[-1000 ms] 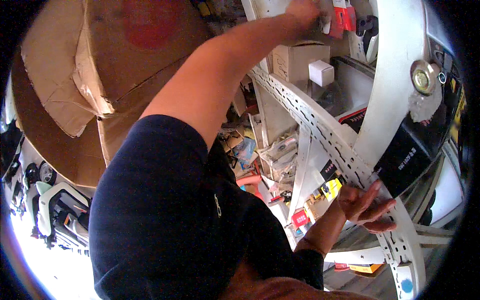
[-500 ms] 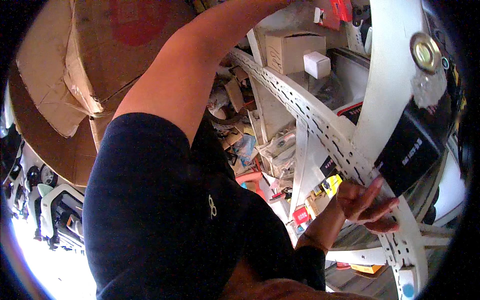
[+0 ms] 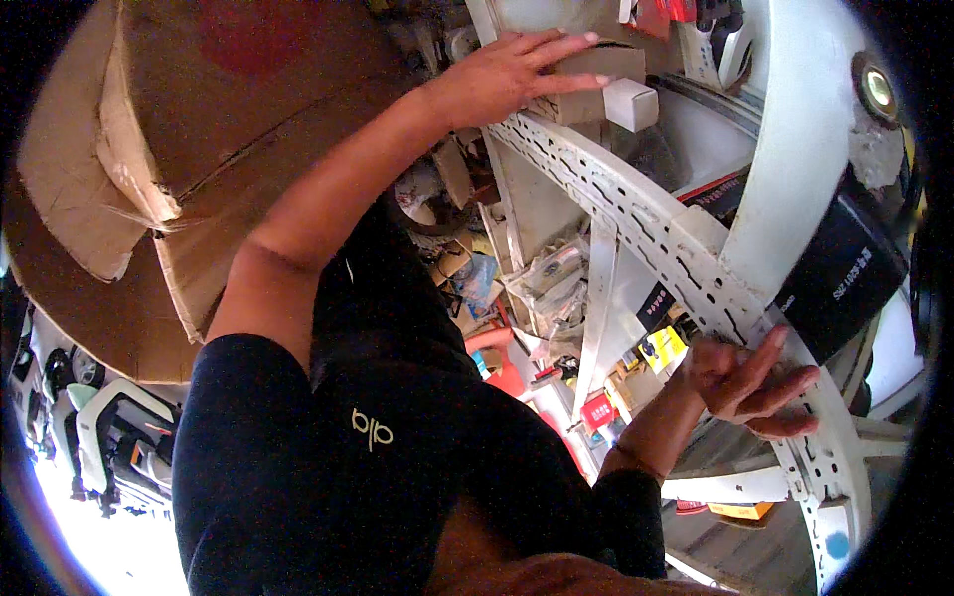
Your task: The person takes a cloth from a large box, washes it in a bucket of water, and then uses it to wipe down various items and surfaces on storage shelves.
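My left hand [image 3: 512, 77] is stretched over a small brown cardboard box [image 3: 581, 104] on a shelf. Its fingers are extended and apart, their tips close to a little white carton [image 3: 630, 105]; whether they press on the box I cannot tell. Lower right, my right hand [image 3: 750, 387] lies against the perforated white metal beam [image 3: 651, 243] that edges the shelf. Its fingers are loosely spread, and nothing shows in them. Just above it rests a flat black box [image 3: 835, 273].
A large brown carton [image 3: 248, 119] fills the upper left. A white upright post [image 3: 805, 139] rises at the right. Lower shelves hold packages, including a yellow one [image 3: 661, 348] and a small red box [image 3: 597, 410]. A round metal-rimmed object [image 3: 876, 85] is beside the post.
My left hand, out of frame at the top before, has come back into view over the brown box. The right hand stays at the beam. The view has shifted slightly.
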Demonstrator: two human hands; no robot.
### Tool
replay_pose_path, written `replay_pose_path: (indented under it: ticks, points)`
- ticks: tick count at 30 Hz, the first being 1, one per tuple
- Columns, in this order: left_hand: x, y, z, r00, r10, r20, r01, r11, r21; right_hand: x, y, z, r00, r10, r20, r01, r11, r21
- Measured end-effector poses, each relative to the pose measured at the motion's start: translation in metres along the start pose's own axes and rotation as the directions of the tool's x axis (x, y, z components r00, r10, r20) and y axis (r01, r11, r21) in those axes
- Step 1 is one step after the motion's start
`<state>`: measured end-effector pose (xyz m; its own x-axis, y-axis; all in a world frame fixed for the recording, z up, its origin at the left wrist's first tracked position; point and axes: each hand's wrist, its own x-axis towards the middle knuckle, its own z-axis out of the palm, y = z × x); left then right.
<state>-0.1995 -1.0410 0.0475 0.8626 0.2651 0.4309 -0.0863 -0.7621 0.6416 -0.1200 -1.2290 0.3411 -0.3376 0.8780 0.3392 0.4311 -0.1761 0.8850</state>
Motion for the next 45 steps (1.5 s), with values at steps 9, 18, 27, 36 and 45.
replay_pose_path:
  ticks: [9, 18, 27, 36, 45]
  points:
    - [0.014, -0.006, 0.034, 0.997, 0.078, 0.014, -0.079, 0.993, 0.089, -0.006, 0.004, -0.003, 0.999, 0.027, -0.041, -0.024, 0.997, 0.079]
    - [0.057, -0.007, 0.063, 0.995, 0.094, -0.022, -0.090, 0.988, 0.124, -0.008, 0.005, -0.003, 0.997, 0.072, -0.023, -0.069, 0.992, 0.109]
    - [0.086, -0.005, 0.082, 0.996, 0.010, -0.087, 0.003, 0.989, 0.149, -0.007, -0.002, -0.006, 0.989, 0.148, 0.028, -0.149, 0.987, 0.057]
    - [0.070, 0.028, 0.069, 0.975, -0.137, -0.174, 0.176, 0.955, 0.237, -0.006, -0.006, -0.004, 0.989, 0.138, -0.044, -0.137, 0.990, 0.039]
    - [0.093, 0.032, 0.085, 0.962, -0.243, -0.124, 0.249, 0.968, 0.036, 0.001, -0.017, -0.007, 0.975, 0.216, -0.042, -0.217, 0.976, -0.018]
